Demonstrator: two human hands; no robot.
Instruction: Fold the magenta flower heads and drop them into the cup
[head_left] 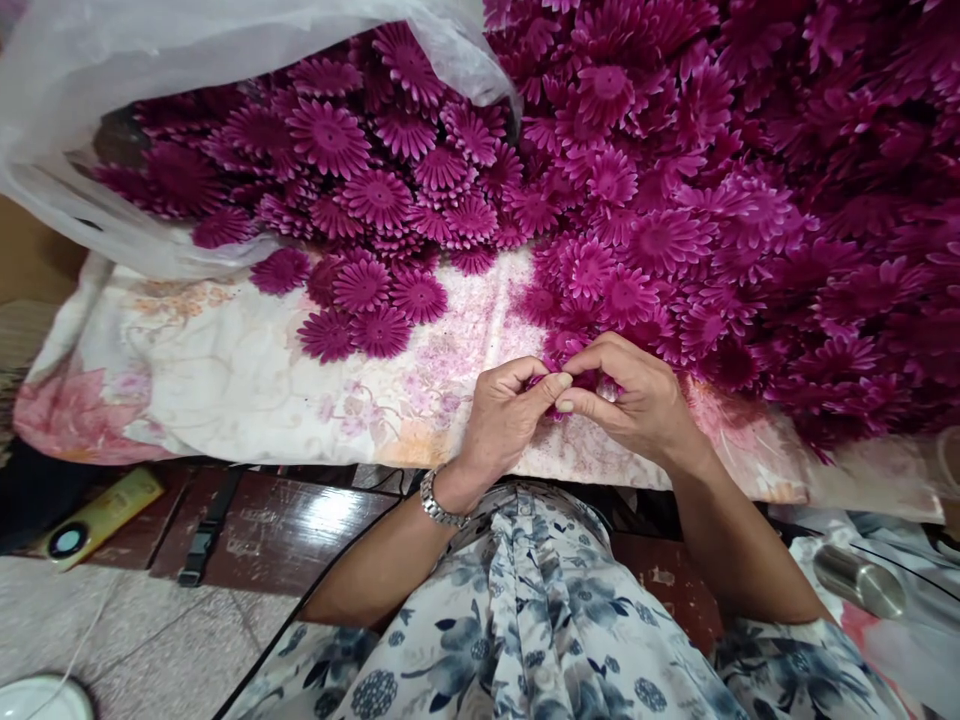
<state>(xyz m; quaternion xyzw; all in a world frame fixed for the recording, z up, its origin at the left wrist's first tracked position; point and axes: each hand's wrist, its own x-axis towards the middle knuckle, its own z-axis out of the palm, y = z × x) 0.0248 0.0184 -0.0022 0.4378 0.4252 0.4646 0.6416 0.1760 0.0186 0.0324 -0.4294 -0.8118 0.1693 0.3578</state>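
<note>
Thumb and fingers of my left hand (506,410) pinch a magenta artificial flower (556,408), which is mostly hidden behind the fingers. My right hand (630,395) meets it from the other side, its fingertips closed on the same flower and almost touching the left thumb. Just beyond my hands, a large heap of magenta flowers (664,240) spreads to the right. To the left, flat petal pieces (375,200) lie stacked in and before a clear plastic bag (180,50). Several loose ones (381,330) rest on the floral cloth (225,370).
Below the cloth's front edge is a dark wooden bench (300,530) with a black buckle strap (201,540) and a yellow box-like object (105,520). A metal cylinder (859,580) lies at the right. Part of a white round object (45,700) shows at the lower left.
</note>
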